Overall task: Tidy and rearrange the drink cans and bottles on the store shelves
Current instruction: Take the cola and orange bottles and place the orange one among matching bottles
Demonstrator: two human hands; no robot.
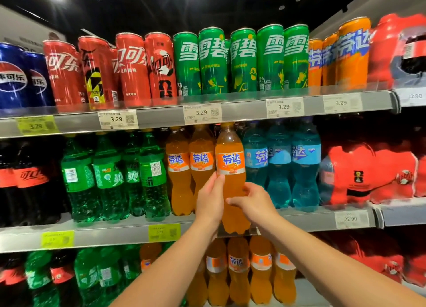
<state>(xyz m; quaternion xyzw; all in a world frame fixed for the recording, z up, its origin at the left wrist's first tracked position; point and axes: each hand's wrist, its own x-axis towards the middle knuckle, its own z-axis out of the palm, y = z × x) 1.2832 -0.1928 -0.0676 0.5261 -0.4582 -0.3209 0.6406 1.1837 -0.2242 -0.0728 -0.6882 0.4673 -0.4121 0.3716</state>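
Middle shelf point(115, 234), orange section. Both hands were on one orange bottle point(231, 166), held upright in front of the row, label facing out.

Left hand point(210, 199): wrapped round the bottle's left side below the label, thumb lying up along the front. Fingers behind it were hidden.

Right hand point(252, 203): curled round the right side at the waist, forefinger across the front.

Bottle position: between the other orange bottles point(178, 173) on its left and the blue bottles point(279, 166) on its right, and nearer the camera than both. Its base hung in front of the shelf's front rail. Whether it touched the rail, could not tell. Its cap sat just under the upper shelf edge point(161, 118), near a price tag point(202, 114).

Judged step: seating this bottle into the gap at the front of the orange row.

Risks from here:
- Little room overhead. Lifting the base over the front rail could knock the cap against the upper edge or scrape the tag.
- If the base caught the rail on the way in, the bottle could tip backward into the row.
- The gap looked narrow. A crooked push could shove the nearest blue bottle or the orange neighbour and topple it.
- The grip sat low on smooth plastic, so the heavy top could swing.
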